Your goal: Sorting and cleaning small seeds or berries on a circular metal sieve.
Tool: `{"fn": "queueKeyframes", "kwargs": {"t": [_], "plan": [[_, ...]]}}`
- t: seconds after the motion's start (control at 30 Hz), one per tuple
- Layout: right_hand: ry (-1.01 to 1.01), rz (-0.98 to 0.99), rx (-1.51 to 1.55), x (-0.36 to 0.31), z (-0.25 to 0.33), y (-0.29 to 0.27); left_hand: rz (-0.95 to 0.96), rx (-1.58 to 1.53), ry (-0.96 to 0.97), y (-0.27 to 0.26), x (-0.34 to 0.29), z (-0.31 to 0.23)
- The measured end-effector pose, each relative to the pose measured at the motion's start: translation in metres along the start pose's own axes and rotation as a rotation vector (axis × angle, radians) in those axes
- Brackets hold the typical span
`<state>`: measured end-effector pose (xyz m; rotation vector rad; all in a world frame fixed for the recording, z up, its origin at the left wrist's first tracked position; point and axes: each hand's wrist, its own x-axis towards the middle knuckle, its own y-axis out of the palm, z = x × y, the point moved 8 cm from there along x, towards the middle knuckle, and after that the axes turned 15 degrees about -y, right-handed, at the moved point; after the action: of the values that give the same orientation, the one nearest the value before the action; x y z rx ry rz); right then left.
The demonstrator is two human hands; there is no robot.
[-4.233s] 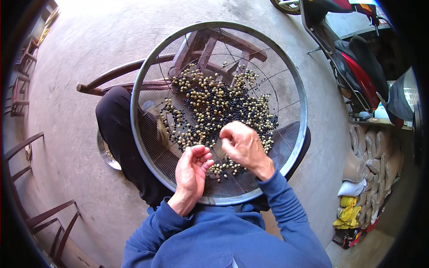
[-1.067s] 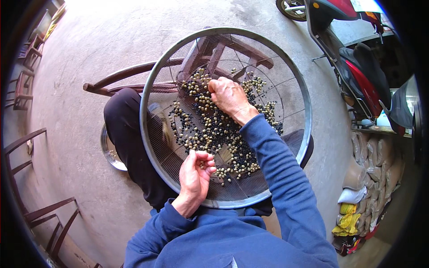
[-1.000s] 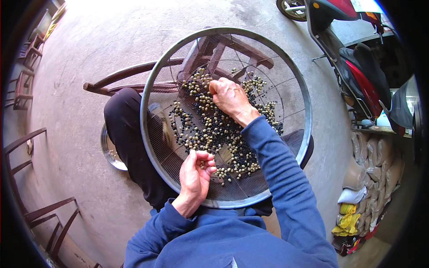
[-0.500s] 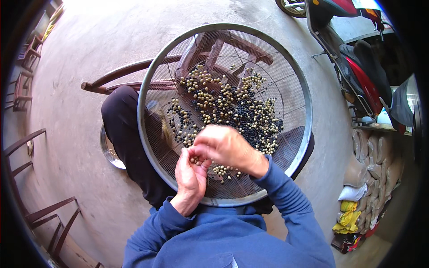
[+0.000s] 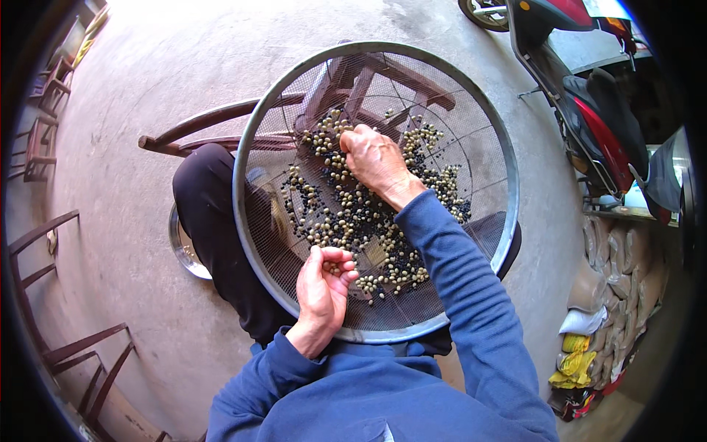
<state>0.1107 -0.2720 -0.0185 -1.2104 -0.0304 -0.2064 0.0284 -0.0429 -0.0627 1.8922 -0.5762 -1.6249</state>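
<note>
A wide round mesh sieve (image 5: 383,337) with a grey rim rests over my lap. Pale beans (image 5: 335,237) and smaller black beans (image 5: 409,258) lie mixed and scattered across its mesh. My left hand (image 5: 320,298) is cupped over the near part of the sieve, palm up, its fingers curled round a few pale beans (image 5: 333,268). Farther in, my right hand (image 5: 375,162) is at the far side of the pile, back upward and fingers bent down together among the beans. Its fingertips are mostly hidden, so anything pinched there does not show.
Dark wooden furniture (image 5: 213,114) stands under and beside the sieve. A shallow metal basin (image 5: 177,239) sits on the floor left of my knee. On the right are a red and black motorbike (image 5: 600,129) and stacked sacks (image 5: 622,258). Wooden chairs (image 5: 44,236) line the left.
My right hand has moved away from my left hand, forward to the far part of the bean pile. The left hand stays near the same place, cupped round pale beans.
</note>
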Motion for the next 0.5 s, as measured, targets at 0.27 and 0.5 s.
{"fn": "queueKeyframes", "kwargs": {"t": [0.27,0.5], "plan": [[-0.057,-0.062,0.202,-0.046,0.035,-0.018,-0.025,0.016,0.023,-0.006,0.003,-0.001],[-0.232,0.035,0.623,-0.088,0.132,-0.025,-0.013,-0.04,0.078,-0.006,0.006,-0.003]]}}
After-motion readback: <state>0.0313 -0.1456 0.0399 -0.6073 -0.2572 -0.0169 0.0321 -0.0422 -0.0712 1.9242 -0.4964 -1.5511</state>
